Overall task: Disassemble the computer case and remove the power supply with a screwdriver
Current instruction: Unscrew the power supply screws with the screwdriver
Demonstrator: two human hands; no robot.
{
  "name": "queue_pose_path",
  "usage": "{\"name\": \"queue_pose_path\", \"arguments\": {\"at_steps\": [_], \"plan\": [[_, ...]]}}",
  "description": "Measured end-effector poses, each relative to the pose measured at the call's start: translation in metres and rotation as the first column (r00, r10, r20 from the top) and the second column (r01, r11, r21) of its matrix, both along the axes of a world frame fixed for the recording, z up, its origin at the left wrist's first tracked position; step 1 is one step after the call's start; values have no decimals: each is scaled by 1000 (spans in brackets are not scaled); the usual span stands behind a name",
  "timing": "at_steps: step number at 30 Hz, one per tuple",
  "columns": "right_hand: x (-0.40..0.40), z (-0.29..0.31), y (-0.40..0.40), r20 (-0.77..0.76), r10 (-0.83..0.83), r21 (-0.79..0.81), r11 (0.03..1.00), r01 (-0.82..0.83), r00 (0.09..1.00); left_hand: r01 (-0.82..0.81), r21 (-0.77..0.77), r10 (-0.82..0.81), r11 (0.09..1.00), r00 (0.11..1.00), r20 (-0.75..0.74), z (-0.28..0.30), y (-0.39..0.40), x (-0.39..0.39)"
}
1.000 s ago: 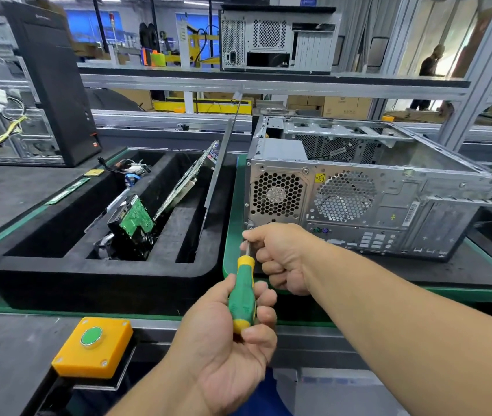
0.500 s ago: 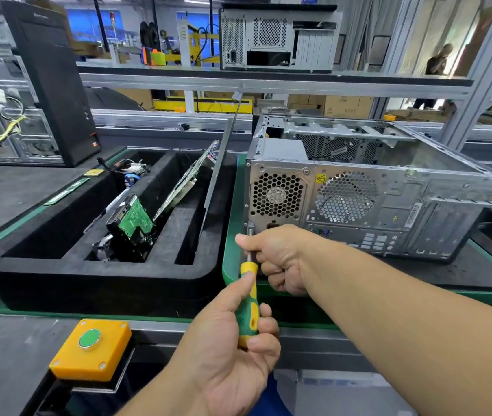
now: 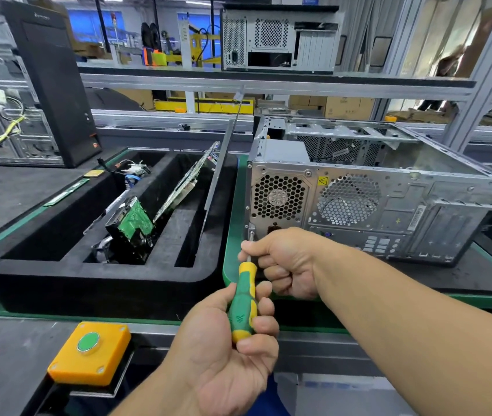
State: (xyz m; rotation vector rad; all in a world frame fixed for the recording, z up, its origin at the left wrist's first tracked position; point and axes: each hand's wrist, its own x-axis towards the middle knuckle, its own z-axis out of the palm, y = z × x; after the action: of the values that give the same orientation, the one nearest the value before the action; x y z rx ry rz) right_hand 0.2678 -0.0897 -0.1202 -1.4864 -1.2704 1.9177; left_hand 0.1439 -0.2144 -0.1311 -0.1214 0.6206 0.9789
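The silver computer case (image 3: 389, 199) lies on its side on a green-edged mat, its rear panel facing me. The power supply (image 3: 279, 196), with a honeycomb fan grille, sits at the left end of that panel. My left hand (image 3: 217, 355) grips the green and yellow handle of the screwdriver (image 3: 243, 298) from below. My right hand (image 3: 286, 259) pinches the metal shaft near the tip with thumb and forefinger. The tip is against a screw (image 3: 251, 232) at the lower left corner of the rear panel.
Left of the case, a black foam tray (image 3: 58, 274) holds circuit boards (image 3: 132, 220), cables and a leaning metal side panel (image 3: 220, 175). A yellow box with a green button (image 3: 90, 354) sits near the front edge. A black tower (image 3: 55, 85) stands far left, and another case (image 3: 277, 40) is on the shelf.
Both hands have shifted the screwdriver slightly up and to the right, bringing its tip onto the lower left corner screw. The case has not moved.
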Motion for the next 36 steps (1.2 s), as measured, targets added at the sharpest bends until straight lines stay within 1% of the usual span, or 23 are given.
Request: {"name": "queue_pose_path", "arguments": {"at_steps": [4,9,11,16,18,20,23,26,29,32,36], "plan": [[-6,-1,-3,90,-22,54,998,17,996,-40,-6,39,999,999,-35,0,-1,2],[-9,-2,-6,111,-82,107,992,70,990,-36,17,38,999,993,-109,3,-4,7],[-8,-1,-7,99,-80,102,992,70,992,-26,9,27,1000,995,-100,4,-4,6],[-2,2,-3,5,-58,18,998,58,998,0,-13,-1,1000,999,-50,1,-1,1],[-1,1,-3,-3,-62,17,998,62,998,5,-18,-6,1000,1000,-21,-4,1,1],[-4,-1,-4,22,-65,43,997,64,998,-1,-17,1,1000,1000,-12,-6,2,0],[-10,-3,-6,86,-95,102,991,86,992,-29,1,29,1000,999,-43,-8,2,2],[-12,-4,-8,108,-129,131,985,115,986,-34,48,39,998,994,-102,-6,-2,4],[-12,-2,-7,87,-145,106,985,136,986,-32,72,41,997,991,-129,-3,-4,4],[-11,0,-6,45,-180,50,983,177,983,-27,63,36,998,988,-152,-5,-6,2],[-12,-1,-2,-1,-217,27,976,217,976,-14,63,24,998,986,-163,-8,-9,0]]}}
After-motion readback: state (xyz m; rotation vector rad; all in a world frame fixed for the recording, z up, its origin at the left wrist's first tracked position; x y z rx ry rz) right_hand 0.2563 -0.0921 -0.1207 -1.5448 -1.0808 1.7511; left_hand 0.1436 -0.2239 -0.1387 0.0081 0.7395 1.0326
